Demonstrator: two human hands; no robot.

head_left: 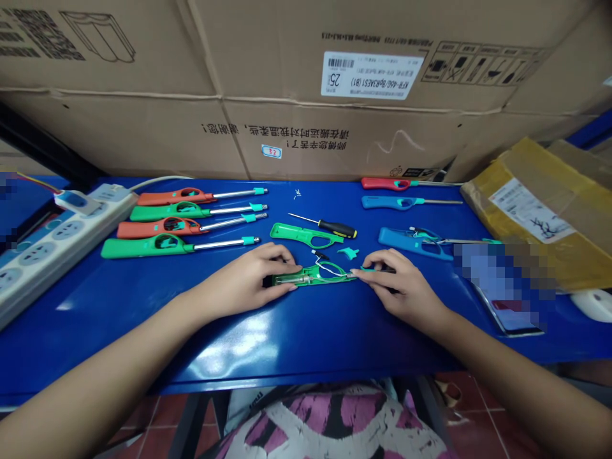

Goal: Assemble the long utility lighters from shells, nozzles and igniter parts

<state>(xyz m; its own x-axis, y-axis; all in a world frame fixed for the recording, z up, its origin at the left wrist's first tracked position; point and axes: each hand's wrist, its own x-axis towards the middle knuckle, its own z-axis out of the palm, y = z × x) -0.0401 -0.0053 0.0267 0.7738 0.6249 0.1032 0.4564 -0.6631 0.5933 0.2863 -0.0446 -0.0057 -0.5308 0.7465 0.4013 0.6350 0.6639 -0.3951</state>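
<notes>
blue table (310,338) | carton (277,70) behind | tiled floor (514,427) | left hand (248,277) holding green casing (317,278) | right hand (408,284) at end, grip unclear

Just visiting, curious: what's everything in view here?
Lighters: 4, two orange, two green, left
Slim lighters: 2, red, blue, back right
Opened lighter: 1, blue, right
Shell half: 1, green, centre
Loaded shell: 1, green, between hands
Small parts: 2, black, teal, centre
Screwdriver: 1, black and yellow, centre
Phone: 1, dark, right
Power strip: 1, white, left
Taped box: 1, yellow, right
Carton: 1, brown, back
Table: 1, blue, beneath
Unclear object: 1, white, right edge
Left hand, right hand: 2, bare, at loaded shell
</notes>
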